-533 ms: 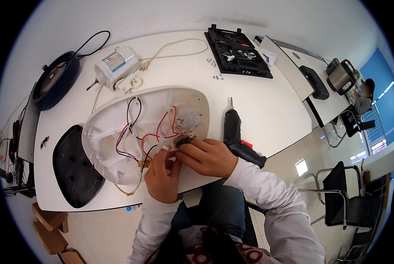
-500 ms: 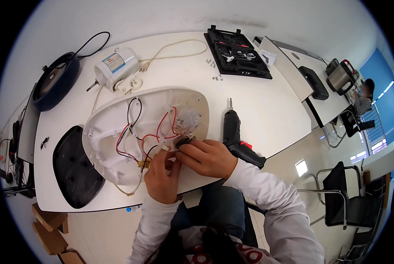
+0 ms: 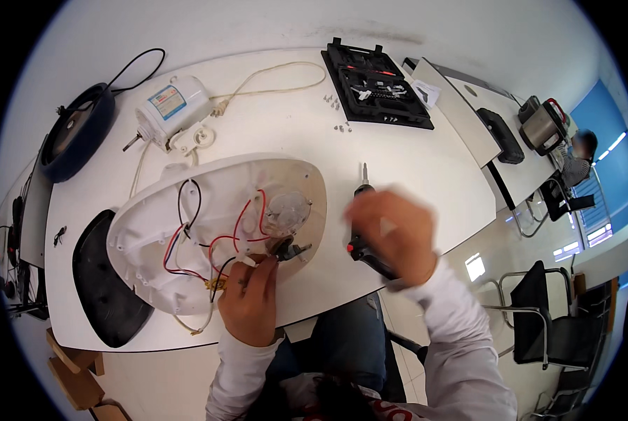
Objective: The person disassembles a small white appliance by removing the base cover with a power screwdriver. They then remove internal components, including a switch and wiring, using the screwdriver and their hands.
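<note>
A white plastic appliance shell (image 3: 145,217) lies open side up on the table, with red, black and blue wires inside. A clear round part (image 3: 288,212) sits at its right end. Below that part, my left hand (image 3: 249,302) pinches at a small dark component (image 3: 283,249) with a stem, beside a white connector; the fingertips partly hide what they grip. To the right, my right hand (image 3: 397,231), blurred by motion, is closed over the black cordless screwdriver (image 3: 363,188), whose bit points away from me.
A black oval cover (image 3: 110,281) lies left of the shell. Behind stand a white motor (image 3: 177,105) with a cord and a dark blue round part (image 3: 82,133). Loose screws (image 3: 342,128) lie near an open black tool case (image 3: 377,84). A person (image 3: 577,161) sits far right.
My right hand has left the dark component and moved right onto the screwdriver, which has turned. My left hand stays at the component. The shell has shifted slightly left in view.
</note>
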